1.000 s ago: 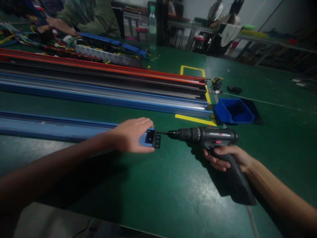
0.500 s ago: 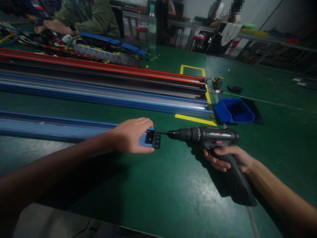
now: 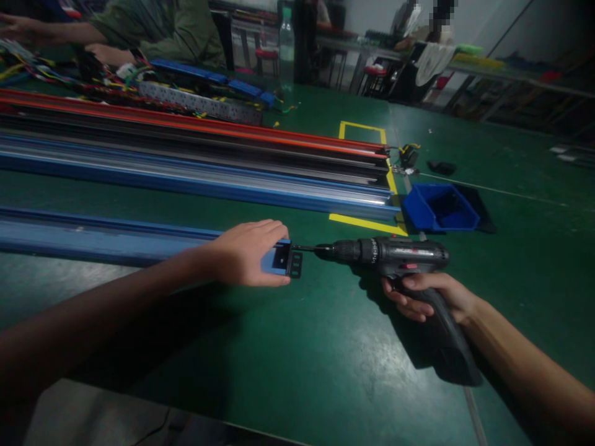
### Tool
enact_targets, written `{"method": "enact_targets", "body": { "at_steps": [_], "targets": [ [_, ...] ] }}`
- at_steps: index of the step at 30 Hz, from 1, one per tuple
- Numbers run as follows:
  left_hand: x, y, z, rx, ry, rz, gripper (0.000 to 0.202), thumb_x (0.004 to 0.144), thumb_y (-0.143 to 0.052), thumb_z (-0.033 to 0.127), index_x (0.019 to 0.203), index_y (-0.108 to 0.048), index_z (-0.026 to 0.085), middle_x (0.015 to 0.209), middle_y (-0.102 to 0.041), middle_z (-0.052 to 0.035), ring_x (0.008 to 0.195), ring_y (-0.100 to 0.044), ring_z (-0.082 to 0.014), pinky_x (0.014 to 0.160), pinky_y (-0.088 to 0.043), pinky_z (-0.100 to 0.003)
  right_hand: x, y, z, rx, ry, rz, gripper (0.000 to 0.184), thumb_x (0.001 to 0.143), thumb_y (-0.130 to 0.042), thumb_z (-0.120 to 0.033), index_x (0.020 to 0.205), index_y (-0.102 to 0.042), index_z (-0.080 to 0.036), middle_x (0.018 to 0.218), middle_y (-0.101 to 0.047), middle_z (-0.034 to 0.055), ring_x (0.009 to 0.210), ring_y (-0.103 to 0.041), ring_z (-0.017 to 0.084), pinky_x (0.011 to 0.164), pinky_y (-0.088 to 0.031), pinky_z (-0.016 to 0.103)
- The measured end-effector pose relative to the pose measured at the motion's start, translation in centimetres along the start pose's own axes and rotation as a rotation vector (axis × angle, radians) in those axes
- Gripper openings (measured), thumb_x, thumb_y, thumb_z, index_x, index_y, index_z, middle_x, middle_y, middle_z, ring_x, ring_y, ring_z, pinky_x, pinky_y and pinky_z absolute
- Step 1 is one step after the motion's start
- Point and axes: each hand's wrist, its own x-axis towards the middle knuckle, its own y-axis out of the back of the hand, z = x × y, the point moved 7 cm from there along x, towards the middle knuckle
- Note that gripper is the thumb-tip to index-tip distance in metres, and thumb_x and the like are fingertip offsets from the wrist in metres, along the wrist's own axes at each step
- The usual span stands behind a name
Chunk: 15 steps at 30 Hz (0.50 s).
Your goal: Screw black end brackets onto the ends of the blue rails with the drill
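My left hand [image 3: 248,254] is closed over the right end of a long blue metal profile [image 3: 116,240] lying on the green table. At that end sits a black end bracket [image 3: 295,264] with slots in its flange. In my right hand [image 3: 432,297] is a black cordless drill [image 3: 409,253], gripped by its handle with the fingers at the trigger. Its long thin bit [image 3: 307,248] points left and its tip meets the upper part of the bracket. Whether a screw sits at the tip is too small to tell.
Behind lie more long profiles, blue [image 3: 279,192] and orange-red [image 3: 260,128], within yellow tape [image 3: 367,224]. A blue bin [image 3: 439,207] stands right of them. Wires and a perforated metal strip [image 3: 199,104] lie farther back, near a co-worker's sleeve [image 3: 171,31]. A clear bottle [image 3: 286,49] stands behind.
My hands, the drill and the blue profile stay practically in place. At the far left, the co-worker's arm has stretched out to the left.
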Motion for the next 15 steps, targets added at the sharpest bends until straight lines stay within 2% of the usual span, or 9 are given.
{"method": "enact_targets", "body": {
  "at_steps": [15],
  "targets": [
    [0.03,0.11,0.00,-0.003,0.008,-0.014,0.058,0.084,-0.065,0.067,0.113,-0.055,0.018,0.110,-0.061,-0.0084,0.098,-0.059,-0.0254,0.084,-0.043,-0.037,-0.07,-0.05,-0.04,-0.003,0.000,0.001,0.022,0.092,-0.071,-0.024,0.106,-0.075,-0.007,0.080,-0.067,0.0040,0.043,-0.044,0.001,0.051,-0.053,0.017]
  ]
}}
